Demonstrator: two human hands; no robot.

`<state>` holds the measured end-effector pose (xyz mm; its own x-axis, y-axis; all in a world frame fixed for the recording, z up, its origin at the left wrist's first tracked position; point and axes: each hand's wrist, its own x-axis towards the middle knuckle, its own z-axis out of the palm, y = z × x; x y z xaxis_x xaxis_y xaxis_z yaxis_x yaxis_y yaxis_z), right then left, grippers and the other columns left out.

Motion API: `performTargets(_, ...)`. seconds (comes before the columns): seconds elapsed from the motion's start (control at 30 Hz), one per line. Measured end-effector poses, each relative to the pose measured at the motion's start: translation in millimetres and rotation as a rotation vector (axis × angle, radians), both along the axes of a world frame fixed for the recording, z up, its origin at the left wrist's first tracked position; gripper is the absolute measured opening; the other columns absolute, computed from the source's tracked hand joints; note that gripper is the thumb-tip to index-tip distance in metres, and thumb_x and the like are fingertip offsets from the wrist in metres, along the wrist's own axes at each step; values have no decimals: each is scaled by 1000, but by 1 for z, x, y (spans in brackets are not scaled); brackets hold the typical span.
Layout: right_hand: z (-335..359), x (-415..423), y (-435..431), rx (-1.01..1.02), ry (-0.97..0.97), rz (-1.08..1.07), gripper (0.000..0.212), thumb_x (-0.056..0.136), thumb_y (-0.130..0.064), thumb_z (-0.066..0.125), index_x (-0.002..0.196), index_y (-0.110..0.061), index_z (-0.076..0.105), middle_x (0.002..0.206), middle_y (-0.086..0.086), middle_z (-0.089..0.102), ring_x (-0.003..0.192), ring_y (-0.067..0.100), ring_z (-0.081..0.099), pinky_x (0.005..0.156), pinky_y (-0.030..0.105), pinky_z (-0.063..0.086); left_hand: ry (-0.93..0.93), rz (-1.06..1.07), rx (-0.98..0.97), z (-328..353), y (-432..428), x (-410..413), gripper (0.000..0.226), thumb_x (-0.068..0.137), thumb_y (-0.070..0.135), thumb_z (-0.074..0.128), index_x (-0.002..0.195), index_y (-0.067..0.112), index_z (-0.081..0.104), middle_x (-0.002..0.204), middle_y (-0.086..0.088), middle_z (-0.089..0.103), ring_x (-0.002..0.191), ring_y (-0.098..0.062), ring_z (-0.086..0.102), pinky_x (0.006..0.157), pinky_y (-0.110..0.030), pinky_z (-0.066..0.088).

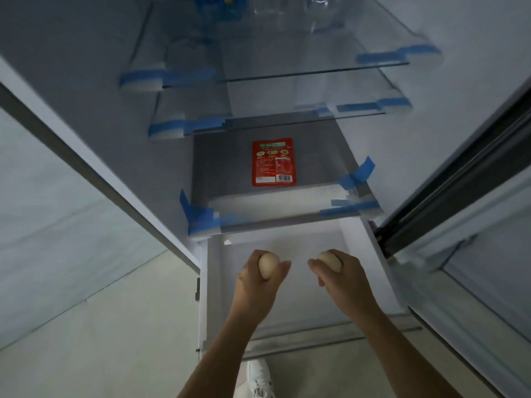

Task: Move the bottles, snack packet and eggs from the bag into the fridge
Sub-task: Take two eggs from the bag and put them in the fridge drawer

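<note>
My left hand [255,285] is closed around a pale egg [268,264]. In my right hand [342,278] sits a second egg [330,260]. Both hands hover side by side over the pulled-out white drawer [370,271] at the bottom of the open fridge. A red snack packet [273,162] lies flat on the grey shelf [218,168] just above the drawer. Clear bottles [319,12] and a blue-labelled one [218,7] stand on the top glass shelf, cut off by the frame edge. The bag is out of view.
Two glass shelves [287,73] with blue tape and white foam at their corners sit above the grey shelf. The fridge door [474,214] stands open on the right. A white shoe [260,377] is on the floor below the drawer.
</note>
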<state>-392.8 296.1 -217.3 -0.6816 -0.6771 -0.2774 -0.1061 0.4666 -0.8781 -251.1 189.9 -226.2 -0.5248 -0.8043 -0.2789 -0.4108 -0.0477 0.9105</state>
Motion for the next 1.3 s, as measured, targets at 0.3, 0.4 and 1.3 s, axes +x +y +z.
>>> performTargets(0.3,-11,-6,-15,108,-62,18,16,91,-28,68,97,-17,58,86,5,63,76,20,60,63,29,46,-126,88,188,-33,-18,7,35,89,28,73,116,17,54,114,-12,58,81,-21,67,75,-40,62)
performTargets(0.4,-26,-13,-28,196,-46,130,22,94,-28,64,109,-16,53,86,2,59,71,14,56,59,24,42,-215,28,140,-50,-27,9,39,84,34,78,115,17,59,111,-10,62,76,-17,71,59,-19,55)
performTargets(1.3,-154,-19,-47,648,514,508,53,96,-64,41,119,-17,32,92,4,62,77,29,67,63,37,53,-474,4,-25,-149,-33,-10,44,68,34,89,96,18,59,100,-2,58,89,-23,58,81,-36,52)
